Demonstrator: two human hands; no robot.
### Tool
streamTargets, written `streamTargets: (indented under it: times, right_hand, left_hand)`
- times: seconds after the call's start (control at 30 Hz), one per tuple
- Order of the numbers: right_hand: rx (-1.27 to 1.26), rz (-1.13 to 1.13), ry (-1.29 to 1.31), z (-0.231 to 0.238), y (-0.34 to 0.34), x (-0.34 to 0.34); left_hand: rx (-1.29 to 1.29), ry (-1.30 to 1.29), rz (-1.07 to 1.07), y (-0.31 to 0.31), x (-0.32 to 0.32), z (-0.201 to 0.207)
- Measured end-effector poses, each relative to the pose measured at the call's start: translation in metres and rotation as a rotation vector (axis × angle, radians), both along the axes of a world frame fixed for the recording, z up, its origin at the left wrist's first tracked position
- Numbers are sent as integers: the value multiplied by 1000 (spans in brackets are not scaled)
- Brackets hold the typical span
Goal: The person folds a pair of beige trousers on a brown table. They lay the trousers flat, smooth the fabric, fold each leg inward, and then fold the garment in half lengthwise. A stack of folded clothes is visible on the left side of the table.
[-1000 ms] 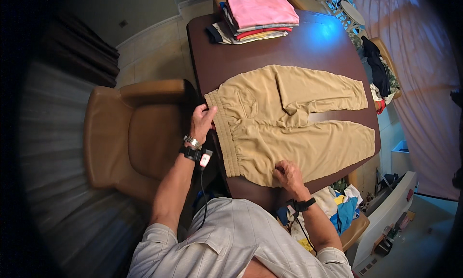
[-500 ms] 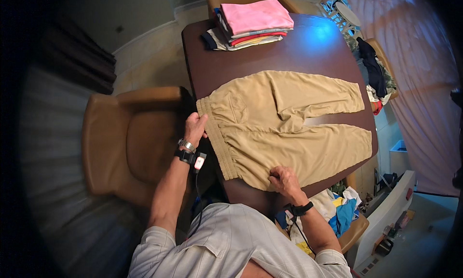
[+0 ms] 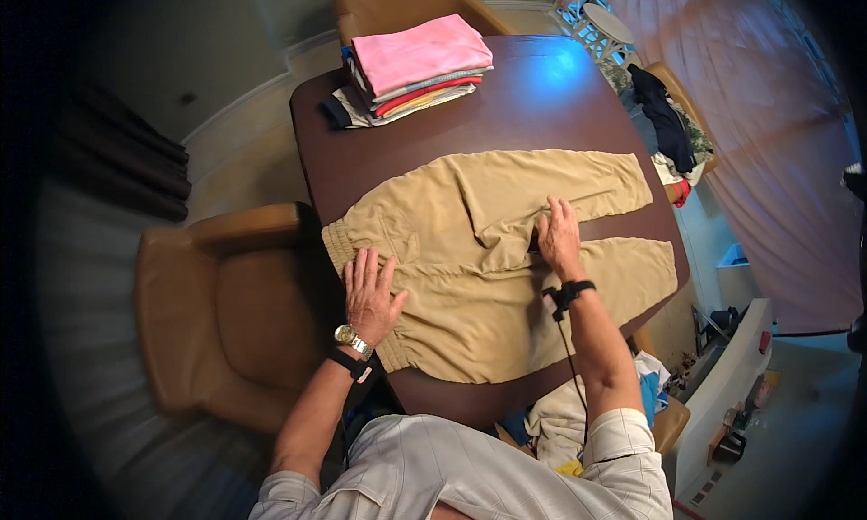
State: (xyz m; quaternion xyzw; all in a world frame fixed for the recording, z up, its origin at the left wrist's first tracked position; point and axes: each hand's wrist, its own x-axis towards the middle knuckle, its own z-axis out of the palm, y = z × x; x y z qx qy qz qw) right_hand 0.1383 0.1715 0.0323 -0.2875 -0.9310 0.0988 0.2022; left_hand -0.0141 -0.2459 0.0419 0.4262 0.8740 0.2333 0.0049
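A pair of tan trousers [image 3: 470, 312] lies spread on the dark brown table [image 3: 524, 114], its elastic waistband [image 3: 336, 245] at the left and both legs stretching right. My left hand [image 3: 370, 294] rests with fingers spread on the fabric beside the waistband. At the inner side of the legs, my right hand [image 3: 560, 240] touches the cloth near the crotch, fingers stretched toward the far leg. Creases bunch up just left of that hand. A steel watch and a black strap circle my left wrist; another black strap is on my right.
A folded clothes stack [image 3: 420, 60], pink on top, stands at the table's far left. Brown armchairs [image 3: 262, 312] surround the table. Loose clothes lie on a chair [image 3: 673, 127] at the far right, and more clothes [image 3: 560, 421] sit by the near right edge.
My left hand has left its hold on the waistband edge and now lies flat on the trousers. My right hand has moved from the near edge up to the inner legs.
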Motion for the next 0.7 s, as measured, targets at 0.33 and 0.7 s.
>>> streamTargets:
  times: [0.33, 0.7]
  right_hand:
    - [-294, -206, -539, 2, 117, -23]
    - [-280, -197, -543, 5, 233, -32]
  left_hand:
    - [-203, -97, -41, 19, -1, -4]
    - [-256, -76, -25, 123, 26, 2]
